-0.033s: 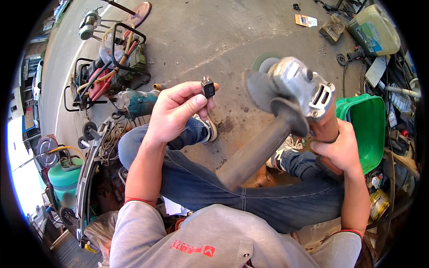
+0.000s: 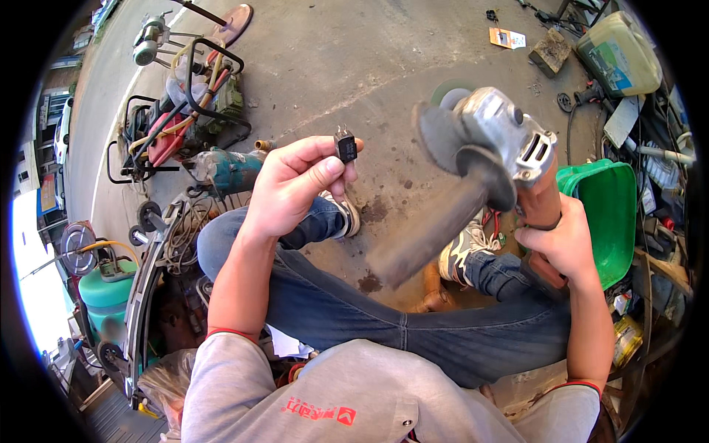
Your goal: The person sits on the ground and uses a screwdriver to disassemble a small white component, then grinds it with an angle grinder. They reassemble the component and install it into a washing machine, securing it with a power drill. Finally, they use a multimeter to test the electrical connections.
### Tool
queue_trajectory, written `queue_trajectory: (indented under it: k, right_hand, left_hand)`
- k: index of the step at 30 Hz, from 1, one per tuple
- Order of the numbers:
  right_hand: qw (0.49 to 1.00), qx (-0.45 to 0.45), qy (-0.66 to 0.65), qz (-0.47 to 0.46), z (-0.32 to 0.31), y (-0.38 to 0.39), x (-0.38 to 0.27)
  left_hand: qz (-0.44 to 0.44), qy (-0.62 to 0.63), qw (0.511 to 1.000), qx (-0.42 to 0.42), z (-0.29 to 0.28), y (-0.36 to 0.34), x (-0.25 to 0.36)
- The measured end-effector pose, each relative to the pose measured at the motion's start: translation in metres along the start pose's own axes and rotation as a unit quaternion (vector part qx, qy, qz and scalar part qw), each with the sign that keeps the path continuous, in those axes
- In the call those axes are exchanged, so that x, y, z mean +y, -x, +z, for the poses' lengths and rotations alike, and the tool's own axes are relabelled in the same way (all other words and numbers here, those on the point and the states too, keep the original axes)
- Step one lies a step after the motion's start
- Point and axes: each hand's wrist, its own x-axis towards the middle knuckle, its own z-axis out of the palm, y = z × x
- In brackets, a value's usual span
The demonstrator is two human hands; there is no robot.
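Pinching a small black component (image 2: pixel 346 148), left fingers (image 2: pixel 325 174) nearly meet

A switch (image 2: pixel 345 148) is between the fingers (image 2: pixel 323 175) of the left hand (image 2: pixel 284 184). Right of them are a grinder (image 2: pixel 496 122), then a bucket (image 2: pixel 604 229); left, a machine (image 2: pixel 238 172).

Left grip (image 2: pixel 290 182) pinched, right grip (image 2: pixel 564 241) clenched

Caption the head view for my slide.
Left hand pinching a small black component, right hand gripping an angle grinder, with a green container on the right.
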Motion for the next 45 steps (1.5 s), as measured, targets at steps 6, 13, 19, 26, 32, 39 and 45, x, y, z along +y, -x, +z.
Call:
queue_trajectory:
  k: [6,13,19,26,32,39,45]
  right_hand:
    - [0.992,0.053,-0.102,0.061,0.023,-0.08,0.044]
    - [0.985,0.153,-0.015,0.08,0.128,-0.2,0.157]
    - [0.97,0.199,0.003,0.141,0.224,-0.232,0.193]
    - [0.952,0.163,0.01,0.258,0.242,-0.254,0.179]
    - [0.955,0.118,0.014,0.273,0.236,-0.258,0.177]
    - [0.939,0.334,-0.013,0.082,0.186,-0.244,0.235]
    - [0.863,0.331,0.244,0.294,0.105,-0.197,0.294]
  left_hand:
    - [-0.014,0.085,0.996,0.037,-0.008,0.001,0.006]
    - [-0.044,0.103,0.992,0.056,0.001,-0.002,0.007]
    - [-0.077,0.035,0.992,0.092,0.006,0.006,-0.005]
    - [-0.076,0.024,0.992,0.098,0.009,0.004,-0.005]
    - [-0.094,-0.011,0.991,0.099,0.014,0.001,-0.007]
    - [-0.057,-0.119,0.991,0.032,0.023,-0.009,-0.01]
    - [-0.1,-0.085,0.991,0.018,0.032,-0.011,-0.011]
